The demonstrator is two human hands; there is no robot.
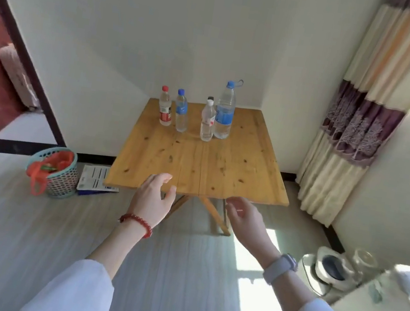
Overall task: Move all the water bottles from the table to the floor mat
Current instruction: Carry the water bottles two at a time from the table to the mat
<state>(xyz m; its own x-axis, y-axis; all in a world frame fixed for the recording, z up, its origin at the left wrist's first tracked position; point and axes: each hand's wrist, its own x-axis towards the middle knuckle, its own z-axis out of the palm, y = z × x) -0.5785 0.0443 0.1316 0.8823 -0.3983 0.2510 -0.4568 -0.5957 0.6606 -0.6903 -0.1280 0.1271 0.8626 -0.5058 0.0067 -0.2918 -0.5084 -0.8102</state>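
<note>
Standing against the far wall, the wooden table point(201, 163) is the largest thing in reach, with open grey floor point(9, 231) spreading near and to the left of it. No floor mat is plainly visible, so where the bottles must end up cannot be told from this view. A curtain point(352, 125) hangs to the right, a basket point(59, 177) with a red bag sits on the floor at the table's near left corner, and a kettle stand point(334, 269) crowds the near right.

All the bottles stand upright on the far half of the table: a tall bottle point(225, 112) at the right, a white-capped bottle point(207, 121) touching or just beside it, a blue-capped bottle point(181, 112) and a red-capped bottle point(166, 106) to the left. A dark cap behind the white one may belong to a fifth, though it is too hidden to say.

The left hand point(153, 198) and right hand point(245, 216) hover at the near edge, both holding nothing, fingers loosely spread and gently curved.

Reaching well should mean stepping closer first, since the bottles are far across the top. Taking the near, outer bottles by the waist, one per hand, would likely avoid knocking neighbours. The clear floor on the left offers the easiest path down; the right side is tighter.
</note>
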